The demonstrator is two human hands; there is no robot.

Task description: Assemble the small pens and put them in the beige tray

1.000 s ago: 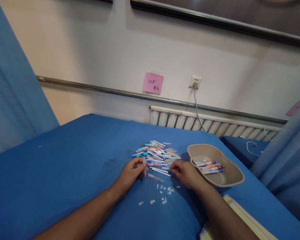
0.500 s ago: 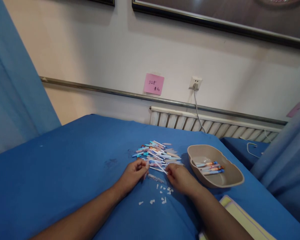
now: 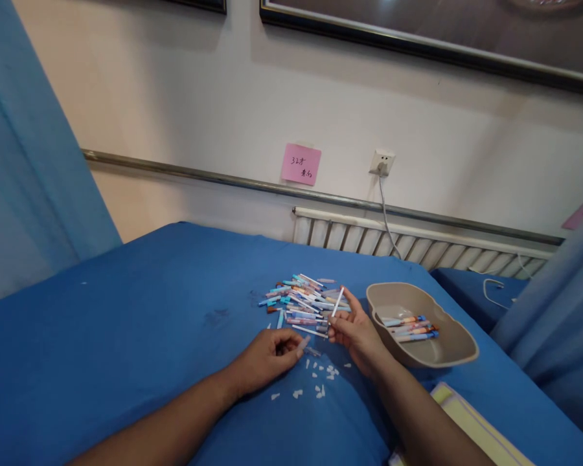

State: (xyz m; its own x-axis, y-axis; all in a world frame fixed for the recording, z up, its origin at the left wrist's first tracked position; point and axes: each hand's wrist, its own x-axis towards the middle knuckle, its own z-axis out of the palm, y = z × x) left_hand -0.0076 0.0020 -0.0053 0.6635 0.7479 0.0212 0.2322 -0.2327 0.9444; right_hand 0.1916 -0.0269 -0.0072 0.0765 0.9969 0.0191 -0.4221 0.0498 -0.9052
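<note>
My right hand (image 3: 354,333) pinches a thin white stick (image 3: 337,302), which looks like a pen refill, tilted upward with the index finger stretched along it. My left hand (image 3: 272,356) is closed on a pale, translucent pen barrel (image 3: 303,343), its tip pointing up and right. Just beyond both hands lies a pile of pen parts (image 3: 306,298), with barrels, white refills and coloured pieces mixed. A clear piece (image 3: 313,351) rests on the cloth beside my left fingertips. Small white pen tips (image 3: 331,371) are scattered nearer to me.
A beige basin (image 3: 454,353) at the right holds several pens (image 3: 411,328). Blue cloth (image 3: 150,310) covers the table. A yellow pad or folded cloth (image 3: 457,414) lies at the front right. Behind stand a radiator (image 3: 359,236) and a wall socket (image 3: 381,162) with a cord.
My right hand has lifted a white refill from the pile and turned it more upright. My left hand has moved slightly right and toward me with the barrel.
</note>
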